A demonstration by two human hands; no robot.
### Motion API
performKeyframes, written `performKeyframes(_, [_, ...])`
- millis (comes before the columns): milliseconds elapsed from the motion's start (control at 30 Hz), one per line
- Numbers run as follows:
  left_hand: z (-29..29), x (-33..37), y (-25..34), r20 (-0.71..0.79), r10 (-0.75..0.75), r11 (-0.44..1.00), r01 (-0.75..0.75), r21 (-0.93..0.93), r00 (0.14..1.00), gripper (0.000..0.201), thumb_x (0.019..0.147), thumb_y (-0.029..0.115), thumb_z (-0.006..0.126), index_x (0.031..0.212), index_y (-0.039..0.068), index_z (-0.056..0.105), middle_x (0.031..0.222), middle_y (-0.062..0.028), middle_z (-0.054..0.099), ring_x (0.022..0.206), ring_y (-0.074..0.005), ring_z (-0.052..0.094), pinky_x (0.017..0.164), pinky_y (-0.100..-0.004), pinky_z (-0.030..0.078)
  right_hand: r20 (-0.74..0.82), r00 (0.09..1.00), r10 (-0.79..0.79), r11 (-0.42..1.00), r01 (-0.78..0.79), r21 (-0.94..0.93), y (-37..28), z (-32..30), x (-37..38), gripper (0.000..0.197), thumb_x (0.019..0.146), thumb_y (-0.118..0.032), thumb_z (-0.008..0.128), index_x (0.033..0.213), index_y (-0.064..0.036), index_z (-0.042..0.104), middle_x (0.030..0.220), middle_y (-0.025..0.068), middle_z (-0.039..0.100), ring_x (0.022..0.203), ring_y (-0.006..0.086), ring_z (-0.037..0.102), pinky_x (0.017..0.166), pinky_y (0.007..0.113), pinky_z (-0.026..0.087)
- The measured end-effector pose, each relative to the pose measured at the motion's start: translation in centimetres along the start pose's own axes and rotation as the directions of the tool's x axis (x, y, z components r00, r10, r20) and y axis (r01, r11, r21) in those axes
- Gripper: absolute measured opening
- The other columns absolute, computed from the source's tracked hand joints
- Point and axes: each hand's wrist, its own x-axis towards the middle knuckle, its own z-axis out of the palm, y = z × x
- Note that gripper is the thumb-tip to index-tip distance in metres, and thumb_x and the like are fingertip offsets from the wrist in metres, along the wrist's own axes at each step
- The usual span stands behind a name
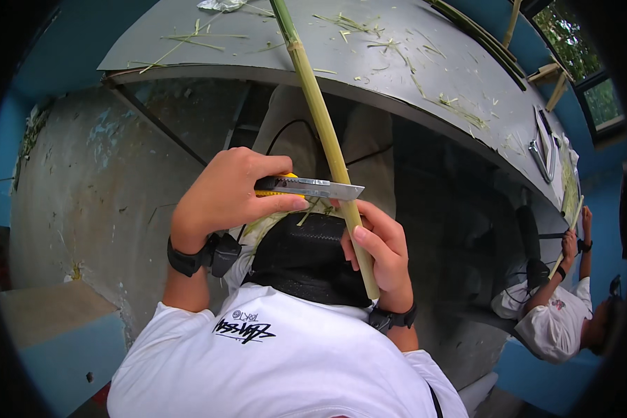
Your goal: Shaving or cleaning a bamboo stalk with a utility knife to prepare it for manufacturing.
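My left hand [240, 188] is closed round the yellow and black handle of a utility knife [313, 187]. The knife's blade is out, pointing right, and lies across a long bamboo strip [318, 111]. My right hand [383, 251] grips that strip near its lower end, just below the blade. The strip is pale yellow-green, with a node higher up and a greener far part. It slants up over the table edge, and its top runs out of view. Green shavings [313, 209] lie on my lap behind the knife, beside a black cloth [306, 258].
A grey table [223, 42] curves across the top, scattered with green shavings [460, 108]. Long bamboo strips [477, 38] lie along its far edge. A metal clamp-like tool [545, 150] rests at its right end. At the right sits another person [554, 313] holding a pale strip.
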Motion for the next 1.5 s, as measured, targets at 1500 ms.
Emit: performKeyframes(1500, [-2.5, -0.9, 1.0, -0.503, -0.044, 0.980, 0.136, 0.148, 0.863, 0.047, 0.085, 0.043, 0.081, 0.081, 0.001, 0.059, 0.059, -0.0113, 0.046, 0.052, -0.0258, 0.042, 0.053, -0.0354, 0.037, 0.061, 0.989, -0.136, 0.985, 0.142, -0.101, -0.5, -0.5, 0.6, 0.042, 0.095, -0.013, 0.062, 0.132, 0.0054, 0.066, 0.063, -0.0010, 0.056, 0.050, 0.0046, 0.049, 0.047, 0.021, 0.036])
